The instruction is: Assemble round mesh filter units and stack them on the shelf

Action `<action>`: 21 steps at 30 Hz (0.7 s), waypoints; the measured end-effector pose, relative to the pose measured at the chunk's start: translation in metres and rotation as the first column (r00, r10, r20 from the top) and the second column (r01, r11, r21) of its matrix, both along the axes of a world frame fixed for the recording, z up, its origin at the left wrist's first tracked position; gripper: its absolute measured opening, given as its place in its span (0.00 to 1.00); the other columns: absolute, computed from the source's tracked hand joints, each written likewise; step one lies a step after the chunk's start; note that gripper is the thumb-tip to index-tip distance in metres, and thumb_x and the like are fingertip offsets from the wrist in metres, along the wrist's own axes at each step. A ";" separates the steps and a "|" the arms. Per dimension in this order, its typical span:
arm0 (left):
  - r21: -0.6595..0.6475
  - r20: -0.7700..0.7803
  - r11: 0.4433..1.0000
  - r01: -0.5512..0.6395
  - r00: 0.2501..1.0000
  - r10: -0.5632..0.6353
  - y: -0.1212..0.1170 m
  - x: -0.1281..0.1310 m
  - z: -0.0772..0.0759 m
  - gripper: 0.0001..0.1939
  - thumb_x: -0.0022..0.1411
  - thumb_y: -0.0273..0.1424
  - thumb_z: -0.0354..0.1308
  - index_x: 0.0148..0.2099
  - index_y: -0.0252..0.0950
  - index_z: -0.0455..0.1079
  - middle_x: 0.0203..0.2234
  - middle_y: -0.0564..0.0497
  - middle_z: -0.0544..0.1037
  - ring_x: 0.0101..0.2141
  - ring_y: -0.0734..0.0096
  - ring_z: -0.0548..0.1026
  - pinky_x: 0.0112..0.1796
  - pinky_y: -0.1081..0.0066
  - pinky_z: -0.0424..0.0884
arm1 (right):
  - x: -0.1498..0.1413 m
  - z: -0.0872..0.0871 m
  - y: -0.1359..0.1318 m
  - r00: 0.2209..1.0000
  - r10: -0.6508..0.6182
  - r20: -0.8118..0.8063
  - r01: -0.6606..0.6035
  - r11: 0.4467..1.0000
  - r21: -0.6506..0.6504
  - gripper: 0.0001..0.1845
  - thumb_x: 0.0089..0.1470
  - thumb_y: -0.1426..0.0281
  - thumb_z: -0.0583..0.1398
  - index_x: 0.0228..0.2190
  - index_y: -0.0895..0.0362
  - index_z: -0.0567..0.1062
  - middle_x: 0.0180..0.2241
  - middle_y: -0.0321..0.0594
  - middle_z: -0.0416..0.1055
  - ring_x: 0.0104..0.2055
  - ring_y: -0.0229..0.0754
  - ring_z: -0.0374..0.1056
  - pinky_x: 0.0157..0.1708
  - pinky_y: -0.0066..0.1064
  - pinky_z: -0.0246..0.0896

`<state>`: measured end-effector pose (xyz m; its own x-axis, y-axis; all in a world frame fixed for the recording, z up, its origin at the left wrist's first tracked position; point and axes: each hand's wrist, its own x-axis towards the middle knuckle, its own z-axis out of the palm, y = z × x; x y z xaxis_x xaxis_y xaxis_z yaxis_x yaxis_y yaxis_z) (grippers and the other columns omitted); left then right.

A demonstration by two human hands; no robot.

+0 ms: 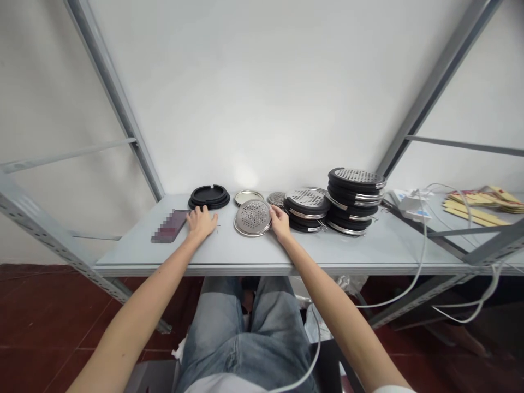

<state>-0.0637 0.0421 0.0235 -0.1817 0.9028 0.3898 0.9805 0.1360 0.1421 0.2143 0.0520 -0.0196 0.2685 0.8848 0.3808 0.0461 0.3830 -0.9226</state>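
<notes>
My right hand (pixel 280 222) grips the right edge of a round perforated metal disc (pixel 252 215), thumb and fingers pinching its rim. The disc is tilted over a shiny round metal plate (pixel 250 234) on the table. With fingers spread, my left hand (pixel 201 222) is at the near edge of some black rings (pixel 210 195) stacked at the back left; whether the fingertips touch them I cannot tell. Behind the disc lie shiny round metal plates (pixel 248 195), and beside them smaller perforated discs (pixel 277 198).
To the right stand a short stack (pixel 307 207) and a taller stack (pixel 355 202) of black-rimmed perforated discs. A dark flat phone-like object (pixel 172 226) lies at the left. Metal shelf posts (pixel 118 98) frame the table (pixel 229 254). A white cable (pixel 421 256) hangs off the front; yellow strips (pixel 475 213) lie far right.
</notes>
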 end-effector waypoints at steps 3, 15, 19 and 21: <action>-0.065 -0.073 0.995 -0.080 0.994 0.075 0.002 -0.019 0.003 0.31 0.63 0.45 0.47 0.58 0.26 0.64 0.54 0.27 0.68 0.55 0.35 0.66 0.56 0.38 0.48 | 0.000 0.001 0.000 1.000 -0.013 0.007 0.012 1.000 0.009 0.28 0.50 0.53 0.60 0.44 0.61 0.77 0.45 0.50 0.77 0.47 0.51 0.71 0.53 0.45 0.62; 0.101 -0.004 0.849 0.519 0.853 -0.522 -0.018 0.009 -0.009 0.29 0.67 0.44 0.45 0.63 0.32 0.60 0.60 0.36 0.64 0.59 0.51 0.64 0.61 0.51 0.52 | 0.000 0.006 -0.002 0.997 -0.003 -0.076 0.002 1.000 -0.018 0.27 0.50 0.53 0.60 0.44 0.61 0.77 0.45 0.50 0.77 0.47 0.50 0.72 0.51 0.44 0.64; 0.088 0.129 0.691 0.717 0.680 -0.722 -0.015 0.032 -0.006 0.43 0.60 0.52 0.55 0.68 0.31 0.50 0.64 0.34 0.59 0.63 0.48 0.59 0.61 0.53 0.57 | 0.001 0.010 -0.005 0.997 0.007 -0.070 -0.007 1.000 -0.013 0.28 0.52 0.52 0.58 0.45 0.60 0.77 0.42 0.49 0.78 0.45 0.50 0.72 0.48 0.43 0.67; 0.141 0.164 0.657 0.740 0.637 -0.753 -0.014 0.043 -0.005 0.48 0.56 0.53 0.60 0.68 0.30 0.49 0.64 0.33 0.58 0.63 0.45 0.59 0.61 0.52 0.56 | 0.001 0.012 -0.007 0.998 0.011 -0.057 -0.012 1.000 -0.015 0.29 0.53 0.51 0.57 0.46 0.60 0.77 0.41 0.48 0.78 0.45 0.49 0.72 0.47 0.43 0.67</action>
<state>-0.0208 0.0280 0.0184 0.4690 0.7428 0.4777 0.6952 -0.6441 0.3191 0.2152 0.0451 -0.0076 0.2794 0.8935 0.3517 -0.0106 0.3691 -0.9293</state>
